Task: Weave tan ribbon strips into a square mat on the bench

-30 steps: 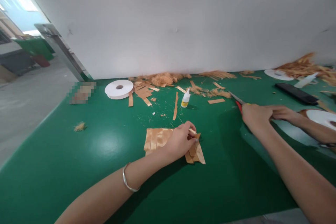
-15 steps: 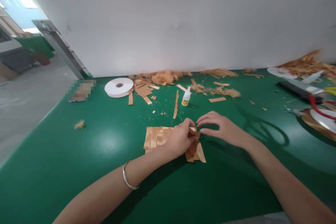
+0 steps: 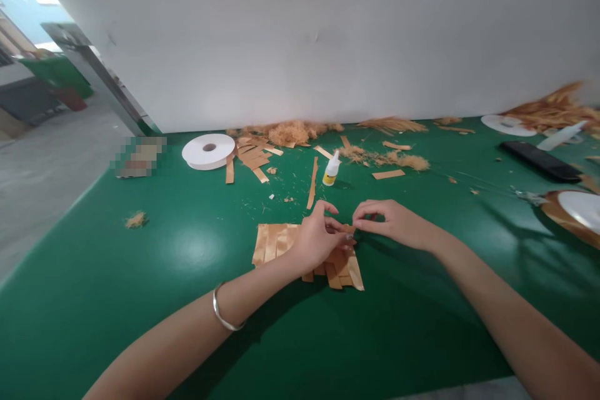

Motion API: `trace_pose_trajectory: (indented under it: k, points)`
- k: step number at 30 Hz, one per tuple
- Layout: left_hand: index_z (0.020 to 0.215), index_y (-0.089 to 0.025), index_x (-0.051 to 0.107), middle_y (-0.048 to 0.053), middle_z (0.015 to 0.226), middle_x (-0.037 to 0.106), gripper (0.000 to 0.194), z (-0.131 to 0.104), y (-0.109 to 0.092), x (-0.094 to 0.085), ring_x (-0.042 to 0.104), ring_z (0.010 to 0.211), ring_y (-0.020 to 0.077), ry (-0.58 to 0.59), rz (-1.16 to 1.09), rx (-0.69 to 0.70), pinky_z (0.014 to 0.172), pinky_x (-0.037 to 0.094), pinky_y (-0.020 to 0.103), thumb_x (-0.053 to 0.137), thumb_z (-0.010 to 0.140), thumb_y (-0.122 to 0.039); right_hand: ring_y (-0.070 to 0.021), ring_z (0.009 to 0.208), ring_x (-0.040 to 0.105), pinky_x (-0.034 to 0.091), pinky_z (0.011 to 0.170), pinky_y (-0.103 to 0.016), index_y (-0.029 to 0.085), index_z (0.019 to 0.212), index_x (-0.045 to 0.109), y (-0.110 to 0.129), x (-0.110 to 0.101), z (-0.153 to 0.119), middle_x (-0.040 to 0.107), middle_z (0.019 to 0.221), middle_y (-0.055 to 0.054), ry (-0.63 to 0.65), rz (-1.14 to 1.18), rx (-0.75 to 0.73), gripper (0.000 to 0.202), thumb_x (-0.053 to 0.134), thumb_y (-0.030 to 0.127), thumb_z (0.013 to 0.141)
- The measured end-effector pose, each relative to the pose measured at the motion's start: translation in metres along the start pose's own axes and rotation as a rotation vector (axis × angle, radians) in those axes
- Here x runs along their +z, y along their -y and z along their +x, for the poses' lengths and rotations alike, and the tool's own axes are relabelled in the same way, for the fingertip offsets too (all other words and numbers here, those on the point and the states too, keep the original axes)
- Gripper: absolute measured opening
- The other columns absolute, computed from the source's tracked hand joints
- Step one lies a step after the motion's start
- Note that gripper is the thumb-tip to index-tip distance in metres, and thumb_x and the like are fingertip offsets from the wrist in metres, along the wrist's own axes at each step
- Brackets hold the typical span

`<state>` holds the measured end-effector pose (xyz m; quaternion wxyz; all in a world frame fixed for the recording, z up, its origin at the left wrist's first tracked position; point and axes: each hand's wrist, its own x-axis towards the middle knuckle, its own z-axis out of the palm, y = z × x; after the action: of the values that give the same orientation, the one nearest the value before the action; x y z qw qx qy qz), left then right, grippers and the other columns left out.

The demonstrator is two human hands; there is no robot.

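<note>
A panel of overlapping golden-tan ribbon strips point(image 3: 269, 242) lies flat, partly covered by my left hand point(image 3: 319, 237). At the panel's right side, my left thumb and a finger are closed together on the ribbon, while another finger is raised and curled. My right hand point(image 3: 391, 220) pinches a ribbon end at the upper right corner, its fingertips close to the left ones. A white glue bottle point(image 3: 330, 170) with a yellow label stands upright just behind the panel, beside a loose ribbon strip point(image 3: 312, 182).
White ribbon rolls point(image 3: 197, 153) lie at back left, with cut strips point(image 3: 253, 156) and frayed fibre point(image 3: 290, 132) along the wall point(image 3: 300, 44). To the right are a black phone-like object point(image 3: 539, 160) and a brown-edged spool point(image 3: 562, 212). Everything rests on a green table point(image 3: 140, 300).
My right hand has moved left and closed its fingertips at the panel's corner. My left fingers have shifted, with one raised. Red-handled tool parts at far right have left the view.
</note>
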<state>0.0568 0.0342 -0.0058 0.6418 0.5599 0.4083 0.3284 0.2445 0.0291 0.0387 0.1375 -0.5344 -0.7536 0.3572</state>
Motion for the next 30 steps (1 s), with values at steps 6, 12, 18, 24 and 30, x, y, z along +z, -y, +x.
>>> trace_pose_trajectory:
  k: [6, 12, 18, 24, 30]
  points:
    - [0.093, -0.021, 0.04, -0.002, 0.073, 0.066, 0.04, 0.002, 0.008, -0.003, 0.068, 0.072, 0.0176, 0.006, 0.104, 0.057, 0.067, 0.054, 0.031, 0.07, 0.071, -0.007, -0.0199, 0.084, 0.057, 0.041, 0.077, -0.034, 0.021, 0.083, 0.066, -0.004, 0.002, 0.004, 0.065, 0.094, -0.005, 0.08, 0.031, -0.015, 0.03, 0.05, 0.046, 0.085]
    - [0.095, -0.022, 0.039, 0.001, 0.075, 0.069, 0.036, -0.001, 0.006, -0.001, 0.069, 0.076, 0.02, 0.048, 0.165, 0.069, 0.068, 0.053, 0.032, 0.069, 0.077, -0.018, -0.0186, 0.079, 0.056, 0.041, 0.074, -0.032, 0.02, 0.079, 0.064, -0.011, 0.001, 0.002, 0.064, 0.088, -0.005, 0.078, 0.091, -0.009, 0.031, 0.051, 0.048, 0.084]
    - [0.093, -0.022, 0.039, 0.001, 0.076, 0.07, 0.031, -0.003, 0.002, 0.0, 0.069, 0.077, 0.0189, 0.064, 0.191, 0.074, 0.068, 0.052, 0.03, 0.067, 0.079, -0.02, -0.0173, 0.074, 0.052, 0.039, 0.071, -0.032, 0.02, 0.076, 0.062, -0.012, 0.002, 0.0, 0.061, 0.08, -0.003, 0.051, 0.139, 0.017, 0.03, 0.051, 0.047, 0.083]
    - [0.093, -0.022, 0.041, 0.002, 0.08, 0.07, 0.027, -0.002, 0.005, 0.0, 0.068, 0.076, 0.0183, 0.08, 0.177, 0.088, 0.068, 0.052, 0.03, 0.065, 0.08, -0.021, -0.0171, 0.074, 0.052, 0.04, 0.072, -0.032, 0.02, 0.075, 0.06, -0.015, 0.002, 0.0, 0.06, 0.079, -0.003, 0.045, 0.124, 0.001, 0.026, 0.049, 0.041, 0.084]
    - [0.091, -0.022, 0.041, 0.001, 0.081, 0.071, 0.026, -0.006, -0.002, 0.001, 0.069, 0.081, 0.0188, 0.079, 0.267, 0.066, 0.069, 0.05, 0.029, 0.065, 0.081, -0.021, -0.0192, 0.078, 0.056, 0.043, 0.075, -0.034, 0.021, 0.074, 0.061, -0.016, -0.006, -0.004, 0.064, 0.083, -0.004, 0.004, 0.097, 0.018, 0.026, 0.049, 0.042, 0.084]
